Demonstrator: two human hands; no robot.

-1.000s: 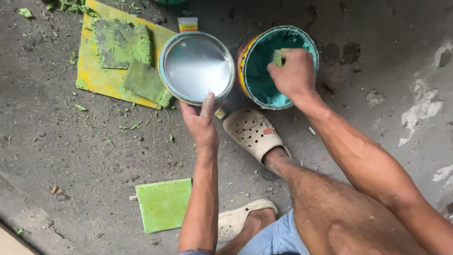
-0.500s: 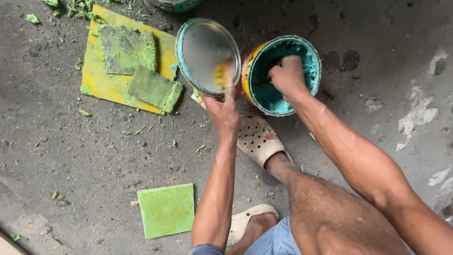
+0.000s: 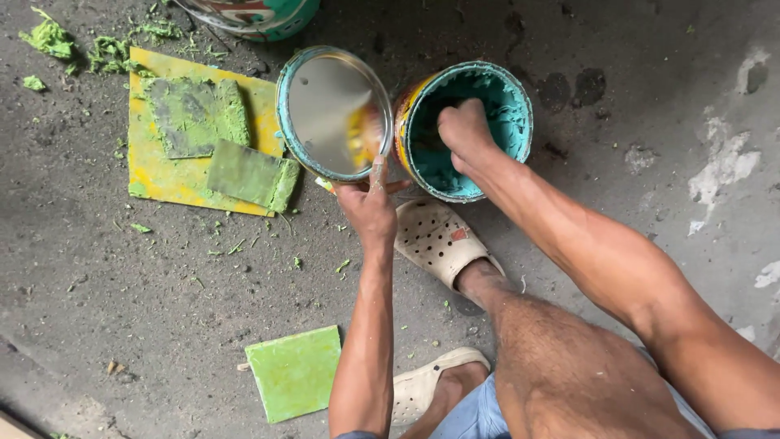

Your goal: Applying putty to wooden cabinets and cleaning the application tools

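— Starting from the left, what lies there?
— A yellow board (image 3: 162,183) with green putty slabs, and nearer a green tile (image 3: 296,372).
— And the hands?
— The left hand (image 3: 370,207) pinches the round metal lid (image 3: 329,114) by its lower edge, tilted, just beside the paint can (image 3: 512,106). The right hand (image 3: 465,130) is closed as a fist inside the can, on the teal paste; what it grips I cannot tell.

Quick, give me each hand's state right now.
Left hand: closed on the rim of the lid, held tilted.
Right hand: inside the can, closed in a fist; contents cannot be told.
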